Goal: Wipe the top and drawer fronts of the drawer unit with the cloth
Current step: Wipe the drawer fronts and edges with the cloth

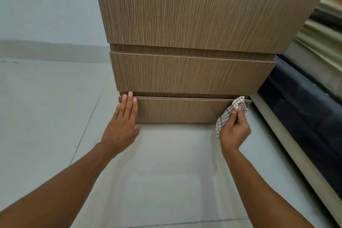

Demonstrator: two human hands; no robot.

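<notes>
I have my right hand (236, 126) clenched around the checked cloth (228, 114), pressing it against the right end of the bottom drawer front (181, 110) of the drawer unit (194, 24), just where that front meets its corner. My left hand (123, 122) lies flat and open on the left end of the same front, fingers (129, 102) reaching up to its top edge, holding nothing, bracing the drawer as far as I can judge. The bottom drawer looks slightly pulled out from the one above (there is a narrow shadowed gap along its top), so my worry is that a hard sideways stroke could slide it further or rack it crooked unless the left palm keeps it steady. The cloth is bunched, with a loose tail hanging below my thumb near the floor (166, 172); it could drag on the tiles and pick up grit, or snag on the corner. I cannot see the top of the unit from here, so I cannot judge its condition
</notes>
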